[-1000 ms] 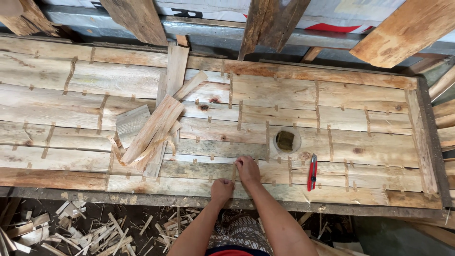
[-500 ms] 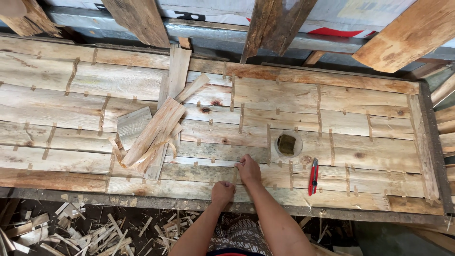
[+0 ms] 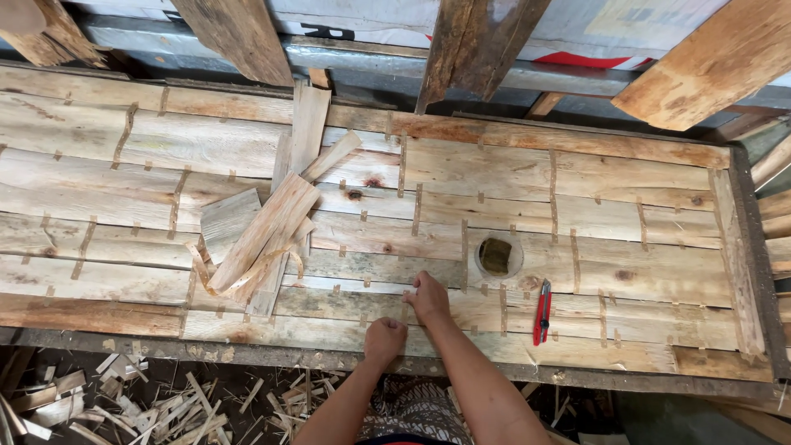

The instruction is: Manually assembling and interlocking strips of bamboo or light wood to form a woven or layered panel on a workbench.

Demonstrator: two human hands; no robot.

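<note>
We see left hand (image 3: 386, 337) curled into loose fist, knuckles down on wooden panel (image 3: 577, 206) near front edge; whether it holds anything, we cannot tell. Right hand (image 3: 428, 298) just beyond it, fingers bent and close together, tips pressing thin pale strip (image 3: 354, 283) lying along plank seam. Red utility knife (image 3: 541, 311) lies on panel to right, apart from hands. Round hole (image 3: 497, 256) just beyond right hand. Pile of split wood pieces (image 3: 264, 231) to left. Wood scraps (image 3: 124, 404) on ground below.
</note>
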